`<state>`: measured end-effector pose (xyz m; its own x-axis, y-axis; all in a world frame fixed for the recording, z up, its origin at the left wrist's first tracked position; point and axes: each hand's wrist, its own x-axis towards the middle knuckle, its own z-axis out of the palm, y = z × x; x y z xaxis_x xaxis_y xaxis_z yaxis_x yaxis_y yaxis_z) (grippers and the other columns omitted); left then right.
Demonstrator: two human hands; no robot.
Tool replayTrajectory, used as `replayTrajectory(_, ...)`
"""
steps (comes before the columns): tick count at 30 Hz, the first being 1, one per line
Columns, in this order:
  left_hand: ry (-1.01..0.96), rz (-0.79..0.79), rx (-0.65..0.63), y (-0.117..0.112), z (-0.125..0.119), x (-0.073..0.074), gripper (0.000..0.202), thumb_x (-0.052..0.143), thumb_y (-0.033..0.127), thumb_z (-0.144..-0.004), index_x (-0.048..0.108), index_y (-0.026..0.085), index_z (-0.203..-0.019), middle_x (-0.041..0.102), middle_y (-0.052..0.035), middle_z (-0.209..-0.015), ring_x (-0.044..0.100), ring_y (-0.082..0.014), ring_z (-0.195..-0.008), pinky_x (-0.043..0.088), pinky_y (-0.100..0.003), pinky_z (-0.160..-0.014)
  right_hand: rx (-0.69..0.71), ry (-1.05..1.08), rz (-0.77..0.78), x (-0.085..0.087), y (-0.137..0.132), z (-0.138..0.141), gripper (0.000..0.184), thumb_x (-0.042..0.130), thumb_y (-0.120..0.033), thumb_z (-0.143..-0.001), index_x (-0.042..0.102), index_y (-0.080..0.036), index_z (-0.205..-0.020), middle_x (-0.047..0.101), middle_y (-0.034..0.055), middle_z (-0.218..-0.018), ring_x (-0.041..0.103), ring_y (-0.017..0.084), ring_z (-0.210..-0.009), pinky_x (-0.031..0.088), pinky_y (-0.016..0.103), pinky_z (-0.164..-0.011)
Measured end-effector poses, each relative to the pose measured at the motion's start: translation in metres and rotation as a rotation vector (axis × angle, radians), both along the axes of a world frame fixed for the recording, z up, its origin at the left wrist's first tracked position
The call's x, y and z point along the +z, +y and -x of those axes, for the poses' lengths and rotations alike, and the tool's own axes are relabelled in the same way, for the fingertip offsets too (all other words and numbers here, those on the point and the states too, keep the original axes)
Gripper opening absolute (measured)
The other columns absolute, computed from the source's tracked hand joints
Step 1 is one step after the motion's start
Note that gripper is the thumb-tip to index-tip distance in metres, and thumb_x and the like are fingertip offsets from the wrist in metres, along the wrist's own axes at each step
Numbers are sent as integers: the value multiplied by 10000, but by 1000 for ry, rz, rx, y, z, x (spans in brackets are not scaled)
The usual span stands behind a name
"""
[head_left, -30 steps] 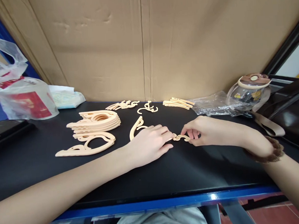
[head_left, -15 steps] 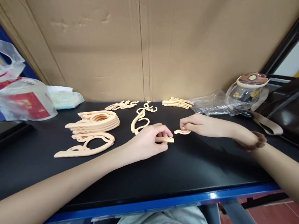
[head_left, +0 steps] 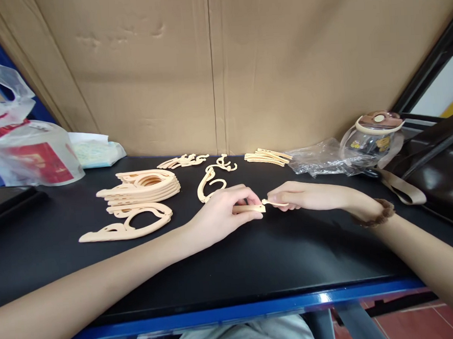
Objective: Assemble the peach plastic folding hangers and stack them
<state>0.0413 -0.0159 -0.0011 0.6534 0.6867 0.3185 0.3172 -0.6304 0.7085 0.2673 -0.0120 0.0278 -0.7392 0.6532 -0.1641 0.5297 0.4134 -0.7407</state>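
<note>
My left hand is closed on a beige plastic hanger arm, whose end sticks out past the fingertips. In the fingers of my right hand is a small curved beige hook, its tip at the end of the hanger arm. I cannot tell whether the two pieces touch. Behind my left hand lies a curved hanger part with a hook, partly hidden by it. To the left, several folded beige hangers are stacked, with one more folded hanger in front.
Loose hooks, more small pieces and a pile of hanger arms lie along the back. Clear plastic wrap, a lidded jar and a black bag are right. A bagged tub and a dark device are left.
My right hand has lifted the small hook off the table and turned it, bringing its tip up to the hanger arm's end. My left hand has barely moved.
</note>
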Motion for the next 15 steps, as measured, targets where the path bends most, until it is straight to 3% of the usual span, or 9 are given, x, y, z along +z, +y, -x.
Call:
replayTrajectory(4, -15, -73, 47, 0, -1, 4, 92, 636, 271, -831, 645, 185, -862, 620, 14, -819, 558, -98, -696, 450, -217, -639, -25, 42, 75, -1, -1, 1, 306, 305, -296, -946, 306, -203, -655, 269, -47, -636, 259, 109, -586, 276, 252, -558)
replayTrajectory(8, -48, -18, 32, 0, -1, 4, 120, 613, 284, -849, 621, 173, -895, 620, 21, -792, 559, -92, -672, 441, -208, -614, -61, 63, 79, -2, -2, 3, 293, 306, -282, -934, 285, -206, -652, 242, -47, -636, 227, 109, -576, 245, 250, -532)
replayTrajectory(15, -114, -34, -17, -2, 1, -1, 215, 628, 243, -840, 630, 182, -1046, 631, 11, -862, 582, -105, -777, 457, -225, -735, -103, 130, 22, -12, -3, 11, 339, 301, -309, -945, 300, -201, -625, 254, -53, -601, 228, 103, -551, 238, 254, -515)
